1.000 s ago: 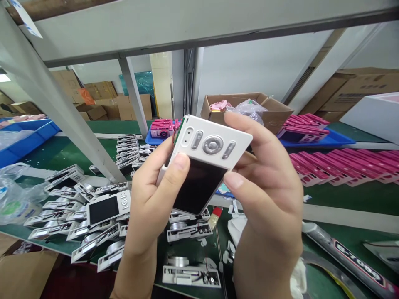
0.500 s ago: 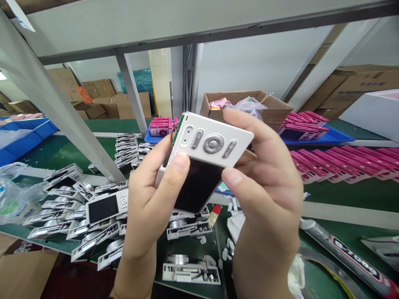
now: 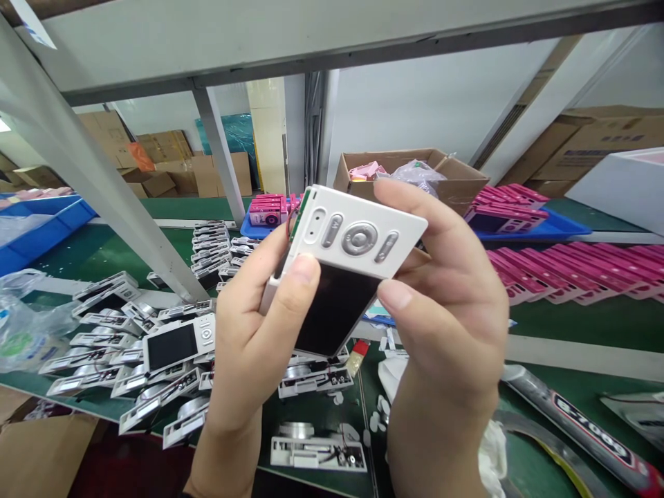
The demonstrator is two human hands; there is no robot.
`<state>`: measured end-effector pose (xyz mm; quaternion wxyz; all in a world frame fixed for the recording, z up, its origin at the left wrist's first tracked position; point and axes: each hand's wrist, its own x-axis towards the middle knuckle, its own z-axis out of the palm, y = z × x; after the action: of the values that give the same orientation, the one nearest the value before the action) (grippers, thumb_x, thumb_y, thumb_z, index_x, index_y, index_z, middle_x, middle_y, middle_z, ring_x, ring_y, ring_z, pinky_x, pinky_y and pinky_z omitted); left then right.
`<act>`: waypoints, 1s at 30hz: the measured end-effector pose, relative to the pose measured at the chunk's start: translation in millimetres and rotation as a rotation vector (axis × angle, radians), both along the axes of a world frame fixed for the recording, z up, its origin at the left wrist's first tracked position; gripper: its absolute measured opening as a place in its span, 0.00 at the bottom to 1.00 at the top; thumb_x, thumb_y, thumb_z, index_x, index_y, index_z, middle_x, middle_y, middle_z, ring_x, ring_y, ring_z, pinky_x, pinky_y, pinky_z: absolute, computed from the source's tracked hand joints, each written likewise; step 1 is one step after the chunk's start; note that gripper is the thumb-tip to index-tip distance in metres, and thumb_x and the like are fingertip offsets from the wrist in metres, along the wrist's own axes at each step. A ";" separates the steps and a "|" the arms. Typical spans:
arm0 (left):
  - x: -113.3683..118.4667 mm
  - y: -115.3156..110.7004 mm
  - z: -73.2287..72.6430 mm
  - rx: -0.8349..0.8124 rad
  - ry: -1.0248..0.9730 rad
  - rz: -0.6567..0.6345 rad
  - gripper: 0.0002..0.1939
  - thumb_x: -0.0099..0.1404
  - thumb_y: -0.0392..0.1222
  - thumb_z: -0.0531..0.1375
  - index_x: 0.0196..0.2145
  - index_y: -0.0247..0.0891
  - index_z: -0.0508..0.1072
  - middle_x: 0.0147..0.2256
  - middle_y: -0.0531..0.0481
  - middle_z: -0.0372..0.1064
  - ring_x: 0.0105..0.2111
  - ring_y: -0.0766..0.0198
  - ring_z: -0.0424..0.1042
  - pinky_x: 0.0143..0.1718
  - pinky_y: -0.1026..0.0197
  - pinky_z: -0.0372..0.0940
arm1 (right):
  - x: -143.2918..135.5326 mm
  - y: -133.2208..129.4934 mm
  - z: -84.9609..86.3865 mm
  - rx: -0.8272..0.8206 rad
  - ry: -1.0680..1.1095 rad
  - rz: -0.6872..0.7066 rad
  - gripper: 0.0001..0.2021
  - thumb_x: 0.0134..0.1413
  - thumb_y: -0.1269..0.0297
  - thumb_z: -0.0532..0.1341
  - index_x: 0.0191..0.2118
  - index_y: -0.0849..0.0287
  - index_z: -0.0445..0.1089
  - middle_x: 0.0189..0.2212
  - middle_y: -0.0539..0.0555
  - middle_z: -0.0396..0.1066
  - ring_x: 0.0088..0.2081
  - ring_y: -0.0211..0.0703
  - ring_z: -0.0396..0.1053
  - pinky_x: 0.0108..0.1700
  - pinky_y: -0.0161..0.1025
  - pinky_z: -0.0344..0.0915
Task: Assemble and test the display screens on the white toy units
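Observation:
A white camera housing [image 3: 332, 304] with a dark screen and grey buttons is held up between both hands, tilted, its button end toward the upper right. My left hand [image 3: 259, 318] grips its left side, thumb pressed on the front beside the screen. A strip of green circuit board and thin wires show at that edge. My right hand [image 3: 446, 297] pinches the right side, thumb at the screen's corner and index finger at the top corner. The fingers behind the housing are partly hidden. Below lies another white camera part [image 3: 317, 453] with a lens ring and exposed wiring.
Several white camera units [image 3: 171, 346] are piled at the left. Pink camera units [image 3: 575, 273] stand in a row at the right, near a blue tray [image 3: 560, 225]. A grey glue tube [image 3: 581, 425] lies at lower right. An open cardboard box [image 3: 467, 187] stands behind; a metal post [image 3: 104, 159] slants at left.
The camera housing and both hands have shifted slightly to the right. Both hands keep their hold, and the things on the bench look the same.

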<state>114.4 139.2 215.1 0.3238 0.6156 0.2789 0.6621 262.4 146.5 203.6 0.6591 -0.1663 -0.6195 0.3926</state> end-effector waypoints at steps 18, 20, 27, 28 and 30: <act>-3.2 -3.9 2.8 -0.009 0.097 0.079 0.16 0.76 0.51 0.63 0.57 0.47 0.81 0.53 0.52 0.82 0.54 0.49 0.82 0.56 0.49 0.80 | -1.1 3.2 -1.8 0.049 -0.008 -0.059 0.24 0.63 0.62 0.65 0.63 0.33 0.72 0.54 0.46 0.80 0.52 0.59 0.82 0.48 0.61 0.86; 2.3 -4.8 4.8 -0.008 0.062 0.098 0.16 0.76 0.51 0.62 0.55 0.45 0.81 0.52 0.51 0.82 0.53 0.50 0.82 0.56 0.50 0.80 | -1.7 3.8 -2.2 0.032 -0.004 -0.088 0.24 0.63 0.59 0.66 0.62 0.31 0.71 0.53 0.46 0.80 0.52 0.59 0.82 0.48 0.59 0.86; 9.2 -4.8 7.3 -0.032 0.001 0.086 0.14 0.76 0.51 0.64 0.53 0.47 0.82 0.51 0.54 0.83 0.53 0.51 0.81 0.57 0.50 0.78 | -0.9 8.2 -4.1 0.053 0.007 -0.096 0.26 0.56 0.51 0.70 0.62 0.33 0.73 0.46 0.48 0.81 0.46 0.59 0.83 0.42 0.54 0.86; 8.7 -4.5 7.1 -0.025 0.003 0.081 0.14 0.75 0.51 0.64 0.53 0.47 0.83 0.51 0.54 0.83 0.53 0.52 0.82 0.56 0.51 0.78 | -1.1 8.1 -4.4 0.051 0.011 -0.101 0.26 0.57 0.51 0.71 0.62 0.33 0.73 0.46 0.48 0.81 0.45 0.58 0.83 0.41 0.54 0.86; 7.8 -3.9 6.3 -0.020 -0.002 0.089 0.13 0.76 0.50 0.64 0.53 0.47 0.83 0.49 0.54 0.83 0.51 0.54 0.83 0.54 0.54 0.79 | -1.5 7.9 -5.0 0.043 0.013 -0.106 0.25 0.57 0.49 0.71 0.61 0.32 0.73 0.47 0.48 0.81 0.44 0.58 0.83 0.40 0.53 0.86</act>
<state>122.2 135.2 221.5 0.3006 0.5987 0.3123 0.6736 260.8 154.5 198.6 0.6864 -0.1823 -0.6138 0.3447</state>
